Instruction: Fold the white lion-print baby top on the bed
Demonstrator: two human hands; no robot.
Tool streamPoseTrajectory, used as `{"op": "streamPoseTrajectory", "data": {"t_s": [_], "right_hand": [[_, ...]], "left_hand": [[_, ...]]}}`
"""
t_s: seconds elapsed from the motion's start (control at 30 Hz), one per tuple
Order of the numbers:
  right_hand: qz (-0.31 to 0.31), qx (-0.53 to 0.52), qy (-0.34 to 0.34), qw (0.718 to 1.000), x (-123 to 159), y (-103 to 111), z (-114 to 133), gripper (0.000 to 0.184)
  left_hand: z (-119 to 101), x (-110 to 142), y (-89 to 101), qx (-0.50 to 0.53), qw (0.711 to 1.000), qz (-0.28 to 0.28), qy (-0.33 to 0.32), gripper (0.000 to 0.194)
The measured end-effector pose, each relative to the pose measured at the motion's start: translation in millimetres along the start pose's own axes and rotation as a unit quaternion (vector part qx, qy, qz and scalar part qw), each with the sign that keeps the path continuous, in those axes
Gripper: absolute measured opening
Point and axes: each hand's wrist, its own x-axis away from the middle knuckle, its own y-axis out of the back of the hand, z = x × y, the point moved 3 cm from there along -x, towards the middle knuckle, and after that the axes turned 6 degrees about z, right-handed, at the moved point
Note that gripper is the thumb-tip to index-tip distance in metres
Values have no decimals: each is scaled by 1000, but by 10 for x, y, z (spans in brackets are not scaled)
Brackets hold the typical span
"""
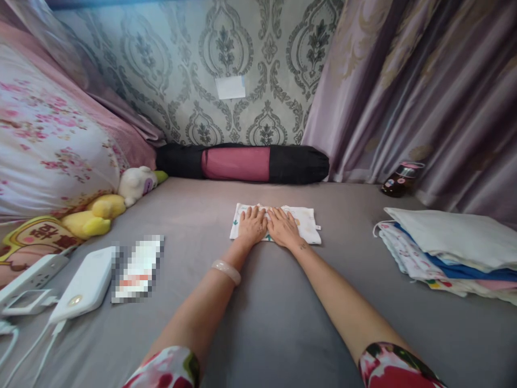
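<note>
A white printed cloth [309, 226], folded into a flat rectangle, lies on the grey bed sheet [283, 323] in front of me. My left hand [253, 223] rests flat on its left half, fingers stretched out and pointing away from me. Beside it, my right hand [283, 225] presses flat on the middle of the same cloth, fingers also extended. The hands nearly touch each other. A small white tag sticks out at the cloth's right edge. What kind of cloth item it is, I cannot tell.
To the right is a stack of folded clothes [452, 242], with a dark brown bottle [398, 180] behind it. A black and pink roll [236, 163] lies along the wall. On the left are a white power bank [86, 283], a power strip [38, 272] and plush toys [91, 215].
</note>
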Motion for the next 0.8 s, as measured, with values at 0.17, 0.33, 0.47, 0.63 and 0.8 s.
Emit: {"op": "streamPoseTrajectory", "data": {"t_s": [0.17,0.33,0.47,0.63,0.8], "right_hand": [[-27,12,-62,998,21,5,-24,55],[-46,10,-119,992,71,35,-85,59],[-48,14,-145,988,120,58,-223,59],[-23,24,-147,989,198,80,-496,60],[2,26,-136,990,286,102,-737,61]], "left_hand": [[54,-20,-4,7,999,-7,47,55],[114,-4,32,25,997,1,79,57],[146,17,48,36,996,13,79,59],[218,31,48,46,996,24,66,58],[340,60,58,45,996,47,53,60]]}}
